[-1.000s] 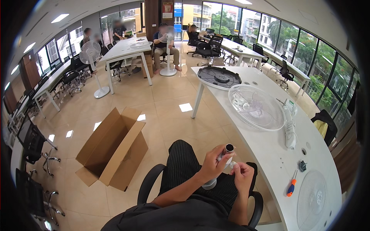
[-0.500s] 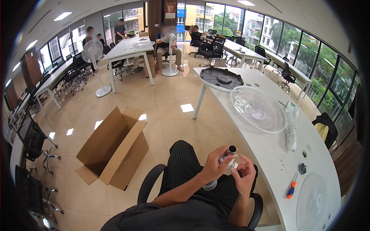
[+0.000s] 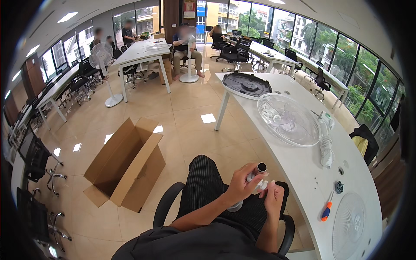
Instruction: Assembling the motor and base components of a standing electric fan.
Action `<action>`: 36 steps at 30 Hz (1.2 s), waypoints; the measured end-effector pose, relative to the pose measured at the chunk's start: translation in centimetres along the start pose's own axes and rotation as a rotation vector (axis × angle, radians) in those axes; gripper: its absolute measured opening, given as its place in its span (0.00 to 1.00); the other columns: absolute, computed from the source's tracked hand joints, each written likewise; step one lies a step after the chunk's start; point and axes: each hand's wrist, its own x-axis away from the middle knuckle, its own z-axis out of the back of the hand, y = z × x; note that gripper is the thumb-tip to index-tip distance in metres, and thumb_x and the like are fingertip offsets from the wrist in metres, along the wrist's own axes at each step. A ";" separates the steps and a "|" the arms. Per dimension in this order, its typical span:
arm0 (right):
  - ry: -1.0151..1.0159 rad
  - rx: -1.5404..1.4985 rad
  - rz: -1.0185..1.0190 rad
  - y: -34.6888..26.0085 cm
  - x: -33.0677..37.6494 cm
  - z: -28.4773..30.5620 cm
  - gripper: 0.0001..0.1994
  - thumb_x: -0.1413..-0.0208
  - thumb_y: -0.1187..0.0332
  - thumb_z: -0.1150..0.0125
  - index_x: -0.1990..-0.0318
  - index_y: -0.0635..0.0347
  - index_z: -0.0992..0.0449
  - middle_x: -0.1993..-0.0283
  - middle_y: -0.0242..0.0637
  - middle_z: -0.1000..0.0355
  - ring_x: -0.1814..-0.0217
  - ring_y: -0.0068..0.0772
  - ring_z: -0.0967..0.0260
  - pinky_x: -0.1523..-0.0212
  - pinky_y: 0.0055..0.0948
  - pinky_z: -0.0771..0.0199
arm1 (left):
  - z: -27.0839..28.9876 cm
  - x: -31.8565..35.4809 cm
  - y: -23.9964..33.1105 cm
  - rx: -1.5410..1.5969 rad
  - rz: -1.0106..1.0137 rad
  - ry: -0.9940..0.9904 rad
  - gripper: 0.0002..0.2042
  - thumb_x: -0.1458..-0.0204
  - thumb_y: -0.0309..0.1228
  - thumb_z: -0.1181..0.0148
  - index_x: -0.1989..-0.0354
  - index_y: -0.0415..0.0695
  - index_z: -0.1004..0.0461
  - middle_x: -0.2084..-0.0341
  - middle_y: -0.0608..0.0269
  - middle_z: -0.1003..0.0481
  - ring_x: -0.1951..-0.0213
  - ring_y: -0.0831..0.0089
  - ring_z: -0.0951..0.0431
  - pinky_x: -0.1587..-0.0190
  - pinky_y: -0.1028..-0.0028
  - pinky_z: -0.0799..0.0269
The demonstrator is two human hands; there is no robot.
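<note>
Over my lap stands a fan stand pole, its open metal tube end (image 3: 261, 167) pointing up. My left hand (image 3: 242, 185) is wrapped round the pole just below that end. On the pole's white collar sits a small white knob (image 3: 263, 185). My right hand (image 3: 274, 197) is closed at this knob, thumb and fingers pinched together on it. Below my left wrist, a rounded greyish-white part (image 3: 235, 207) shows between my legs; my forearm partly hides it.
On the white table (image 3: 303, 173) at my right lie a fan grille (image 3: 288, 123), a black round base (image 3: 247, 85), a wrapped white bundle (image 3: 327, 149), a screwdriver (image 3: 327, 210), a dark knob (image 3: 339, 186) and another grille (image 3: 349, 225). An open cardboard box (image 3: 130, 167) stands left. People work farther off.
My right hand has turned slightly, and its fingers have curled in closer at the white knob. My left hand keeps its hold on the pole. The whole view has shifted slightly.
</note>
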 end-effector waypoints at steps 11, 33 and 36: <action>0.001 -0.116 0.004 -1.1 0.0 -0.7 0.07 0.37 0.71 0.40 0.63 0.67 0.21 0.79 0.28 0.30 0.79 0.17 0.34 0.75 0.19 0.36 | -0.4 -0.1 -0.1 -0.007 -0.070 0.061 0.10 0.44 0.29 0.35 0.58 0.38 0.23 0.74 0.62 0.26 0.75 0.76 0.29 0.71 0.76 0.33; 0.375 -0.147 0.218 -4.7 -0.2 -3.3 0.18 0.32 0.67 0.49 0.73 0.67 0.20 0.83 0.29 0.33 0.82 0.16 0.39 0.77 0.21 0.40 | -0.2 0.0 0.1 -0.007 0.011 0.029 0.06 0.42 0.27 0.39 0.60 0.37 0.23 0.69 0.63 0.19 0.67 0.81 0.23 0.63 0.78 0.28; 0.002 -0.151 0.055 -2.6 0.1 -0.8 0.16 0.33 0.68 0.48 0.72 0.67 0.21 0.83 0.29 0.33 0.82 0.17 0.39 0.76 0.21 0.39 | -0.1 -0.1 0.0 0.011 -0.033 0.054 0.10 0.44 0.29 0.34 0.58 0.37 0.23 0.75 0.61 0.26 0.75 0.76 0.29 0.71 0.75 0.33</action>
